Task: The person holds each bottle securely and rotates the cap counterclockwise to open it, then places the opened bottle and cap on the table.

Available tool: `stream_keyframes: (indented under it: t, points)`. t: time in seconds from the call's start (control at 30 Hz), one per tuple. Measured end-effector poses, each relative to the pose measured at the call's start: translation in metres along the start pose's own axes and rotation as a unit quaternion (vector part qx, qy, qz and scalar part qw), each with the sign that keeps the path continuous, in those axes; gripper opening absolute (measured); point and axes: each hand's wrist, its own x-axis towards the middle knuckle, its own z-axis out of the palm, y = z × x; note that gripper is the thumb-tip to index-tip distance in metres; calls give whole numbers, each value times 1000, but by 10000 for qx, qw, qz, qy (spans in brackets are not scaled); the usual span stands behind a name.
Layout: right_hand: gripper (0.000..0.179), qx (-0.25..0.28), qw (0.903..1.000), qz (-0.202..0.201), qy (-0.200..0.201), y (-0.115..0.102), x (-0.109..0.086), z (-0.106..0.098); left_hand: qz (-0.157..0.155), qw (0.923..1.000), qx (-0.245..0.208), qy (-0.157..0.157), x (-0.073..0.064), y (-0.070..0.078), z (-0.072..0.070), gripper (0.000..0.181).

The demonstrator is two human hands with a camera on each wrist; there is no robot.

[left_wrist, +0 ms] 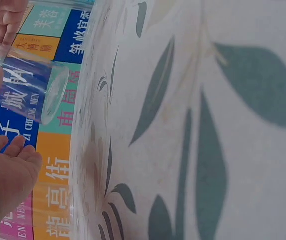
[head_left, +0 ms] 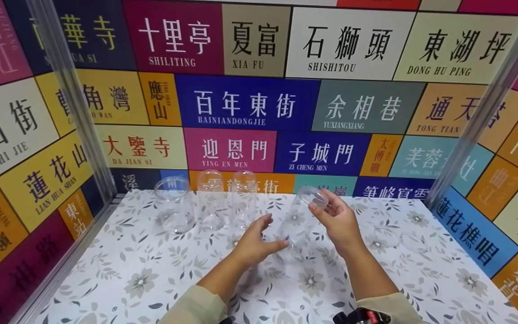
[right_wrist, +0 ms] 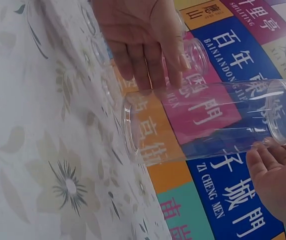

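Note:
My right hand (head_left: 341, 220) pinches a clear tube-shaped jar (head_left: 298, 216) near its top rim, thumb on the near side. The jar (right_wrist: 202, 122) is see-through, with the printed wall showing through it. In the head view it leans, top to the right, its base close over the tablecloth. My left hand (head_left: 255, 240) stays beside the jar's lower part, fingers and thumb spread, holding nothing. Its thumb tip is right at the base in the head view. The left wrist view catches that hand (left_wrist: 10, 170) with relaxed fingers below the jar (left_wrist: 30, 87).
Several clear containers stand in a row at the back left: a wide one (head_left: 174, 204) and narrower ones (head_left: 211, 200) (head_left: 244, 198) beside it. To the right lie two clear round pieces (head_left: 387, 237) (head_left: 415, 243). A flowered tablecloth (head_left: 142, 281) covers the table, and sign-printed walls (head_left: 247, 101) enclose it.

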Motion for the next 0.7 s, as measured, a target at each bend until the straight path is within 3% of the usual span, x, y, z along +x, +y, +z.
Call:
stream_keyframes:
  t: [0.17,0.47,0.7]
  points:
    - [74,26,10000,-3,-45,-3,-3,7,80,9999,-74,-49,0,2,1,99]
    - [69,339,9993,33,-171,-10,-10,20,-77,9999,88,-81,-5,8,2,110]
    - [63,591,9980,-57,-198,-15,-14,28,201,9998,1,-21,-8,11,0,107]
